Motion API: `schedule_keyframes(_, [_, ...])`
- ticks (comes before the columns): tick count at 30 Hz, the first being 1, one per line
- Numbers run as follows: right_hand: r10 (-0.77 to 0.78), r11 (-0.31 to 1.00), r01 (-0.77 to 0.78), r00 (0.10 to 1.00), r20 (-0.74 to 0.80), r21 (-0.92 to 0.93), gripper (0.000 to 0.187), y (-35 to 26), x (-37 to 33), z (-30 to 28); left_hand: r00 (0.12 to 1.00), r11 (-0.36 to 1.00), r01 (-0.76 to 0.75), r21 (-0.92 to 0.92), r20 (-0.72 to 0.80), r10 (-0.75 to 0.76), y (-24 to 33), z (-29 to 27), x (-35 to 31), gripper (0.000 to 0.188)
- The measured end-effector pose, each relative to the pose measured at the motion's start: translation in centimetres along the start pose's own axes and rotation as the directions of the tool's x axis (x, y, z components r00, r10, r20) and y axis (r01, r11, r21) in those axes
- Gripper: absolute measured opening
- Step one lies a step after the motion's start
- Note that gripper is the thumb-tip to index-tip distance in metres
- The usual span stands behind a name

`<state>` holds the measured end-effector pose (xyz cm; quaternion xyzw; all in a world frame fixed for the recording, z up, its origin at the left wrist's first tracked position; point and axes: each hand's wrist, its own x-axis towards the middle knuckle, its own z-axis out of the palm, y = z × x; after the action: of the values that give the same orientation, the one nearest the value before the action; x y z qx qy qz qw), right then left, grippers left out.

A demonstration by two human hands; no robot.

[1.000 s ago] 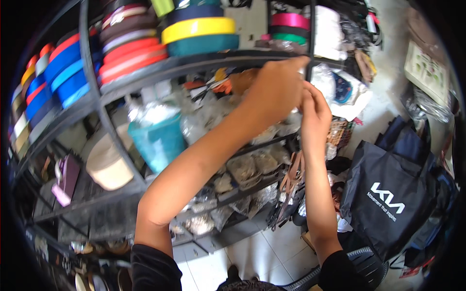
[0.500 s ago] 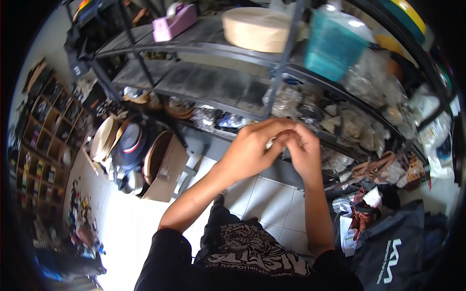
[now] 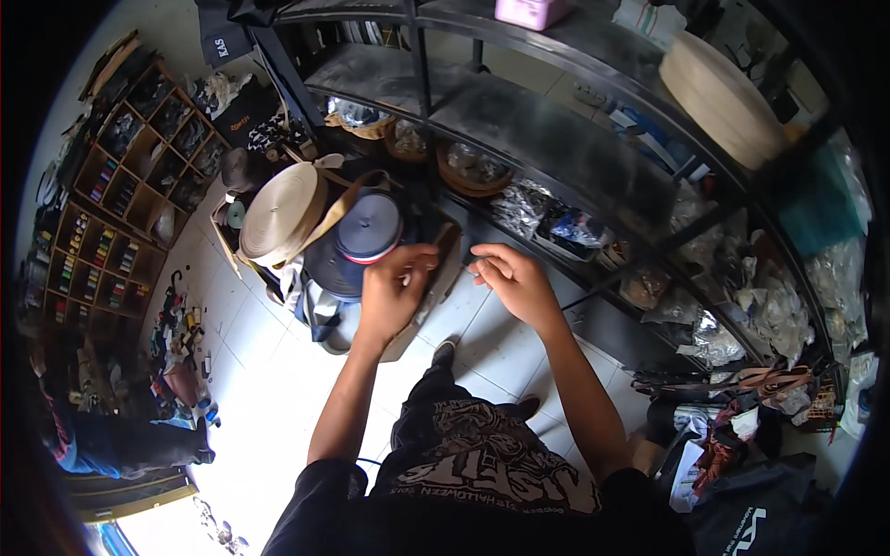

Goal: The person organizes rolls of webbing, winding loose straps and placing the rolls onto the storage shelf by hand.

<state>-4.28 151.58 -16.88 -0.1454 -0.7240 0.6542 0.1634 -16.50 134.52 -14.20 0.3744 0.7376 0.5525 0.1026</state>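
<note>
My left hand (image 3: 394, 289) is raised in front of me with its fingers curled in. It appears nearest to a dark blue roll of webbing (image 3: 368, 222) and overlaps the edge of the cardboard box (image 3: 422, 320) in the picture. Apart from it by a small gap, my right hand (image 3: 517, 285) has thumb and fingers drawn together. Any small thing in either hand is too small or hidden to name. Beside the dark blue roll, a large cream roll of webbing (image 3: 281, 213) leans in the same box.
A black metal shelf rack (image 3: 556, 125) runs across the far side, carrying a beige roll (image 3: 718, 97) and a pink tape dispenser (image 3: 530, 9). Plastic-wrapped goods (image 3: 774, 292) fill its lower level. Wooden cubbyholes (image 3: 120, 208) stand left; a black bag (image 3: 742, 505) lies at lower right.
My view has swung left, bringing the box of rolls closer to the middle. My hands, together half a second ago, are now apart and lower in front of me.
</note>
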Motion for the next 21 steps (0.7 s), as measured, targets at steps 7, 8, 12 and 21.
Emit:
schedule_keyframes(7, [0.013,0.999,-0.011,0.999,0.050,-0.031,0.023,0.1,7.4,8.0,0.727,0.984,0.137,0.113,-0.687,-0.022,-10.1,-13.1,1.4,0.018])
schedule_keyframes(8, [-0.033,0.999,0.034,0.998,0.050,-0.034,0.023,0.7,8.4,8.9,0.663,0.975,0.174,0.135,-0.748,-0.014,-11.0,-14.8,1.3,0.018])
schedule_keyframes(12, [-0.169,0.950,0.189,0.981,0.098,-0.250,0.022,-1.5,12.5,13.0,0.541,0.922,0.232,0.310,-0.829,0.143,-18.9,-21.0,1.0,0.021])
schedule_keyframes(21, [-0.332,0.865,0.345,0.938,0.100,-0.364,0.023,-1.1,20.7,21.1,0.430,0.675,0.582,-0.453,-0.533,-0.729,-25.5,-27.3,1.5,0.054])
